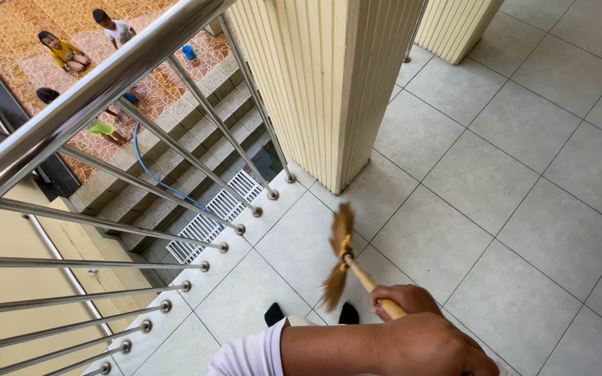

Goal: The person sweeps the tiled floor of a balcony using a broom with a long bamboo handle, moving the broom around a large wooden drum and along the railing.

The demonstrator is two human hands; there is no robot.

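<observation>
- My left hand (433, 345) and my right hand (402, 298) are both closed around the wooden handle of a broom (343, 261), right hand ahead of the left.
- The broom's straw-coloured bristles fan out over the pale tiled floor (524, 209), just in front of my dark-socked feet (274, 313).
- A ribbed cream pillar (329, 83) stands beyond the bristles.
- A steel railing (106, 209) runs along the floor's left edge, above a patterned courtyard with people below.
</observation>
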